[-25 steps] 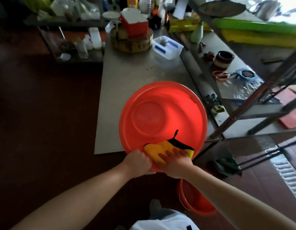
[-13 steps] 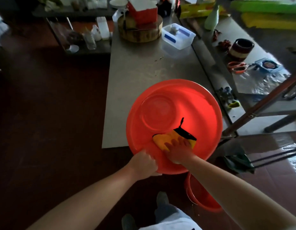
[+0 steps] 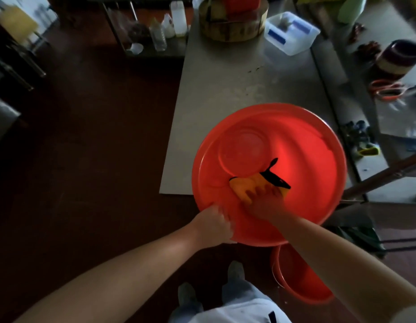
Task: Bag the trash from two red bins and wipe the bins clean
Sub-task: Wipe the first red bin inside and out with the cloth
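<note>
A large round red bin (image 3: 302, 145) sits at the near end of the grey table (image 3: 237, 75), overhanging its edge, its open mouth facing me. Inside it lies a yellow cloth with a black edge (image 3: 245, 186). My right hand (image 3: 266, 201) presses on that cloth against the bin's inner wall, fingers spread over it. My left hand (image 3: 212, 226) grips the bin's near rim at the lower left. A second, smaller red bin (image 3: 300, 280) stands on the floor below, partly hidden by my right forearm.
At the table's far end stand a round wooden block (image 3: 232, 29) and a clear plastic box (image 3: 292, 33). To the right, a metal shelf (image 3: 365, 164) holds a dark pot (image 3: 399, 57), orange scissors (image 3: 386, 89) and small items. Dark floor lies to the left; my feet are below.
My right hand has pushed the cloth from the near rim deeper into the bin, toward its bottom. My left hand has kept its grip on the rim. The camera has tilted downward.
</note>
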The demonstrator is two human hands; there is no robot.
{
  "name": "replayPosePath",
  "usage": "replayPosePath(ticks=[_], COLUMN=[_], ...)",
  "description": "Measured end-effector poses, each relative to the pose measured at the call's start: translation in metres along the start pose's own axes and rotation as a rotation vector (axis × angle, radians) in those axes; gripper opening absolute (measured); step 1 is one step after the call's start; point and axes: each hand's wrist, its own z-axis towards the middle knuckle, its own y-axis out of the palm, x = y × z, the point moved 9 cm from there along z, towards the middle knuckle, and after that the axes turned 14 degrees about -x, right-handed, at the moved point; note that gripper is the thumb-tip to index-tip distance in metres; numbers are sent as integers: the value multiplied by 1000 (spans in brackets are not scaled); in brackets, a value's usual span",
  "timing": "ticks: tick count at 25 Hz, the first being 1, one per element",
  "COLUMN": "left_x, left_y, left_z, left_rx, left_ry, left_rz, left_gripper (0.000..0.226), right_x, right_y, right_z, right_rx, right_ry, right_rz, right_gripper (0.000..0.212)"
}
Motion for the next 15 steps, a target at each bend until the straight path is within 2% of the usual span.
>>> replayPosePath(ticks=[2,4,5,8,10,13,15], left_x=[-7,-15,-19,-32,-44,-62,-83], left_y=[-4,-8,-10,-6,-1,7,6], left_z=[-5,-9,-10,-11,-15,-19,-27], left_rx=[16,21,9,-76,-147,-229,-257], left_ry=[15,37,42,59,76,90,87], left_rz=[24,44,56,81,58,66,40], left_gripper=[59,61,61,62,61,61,50], right_x=[-11,-6,-5,-5,-5,-9,-5], right_y=[6,35,35,30,25,14,4], right_z=[-10,-14,-24,-51,-66,-80,-85], right_rx=[-16,-195,-208,-274,-295,-217,-149], right_ry=[-104,-60,-51,-131,-175,-220,-222], right_rz=[52,97,86,99,52,-111,-199], right_gripper=[61,74,80,109,121,118,108])
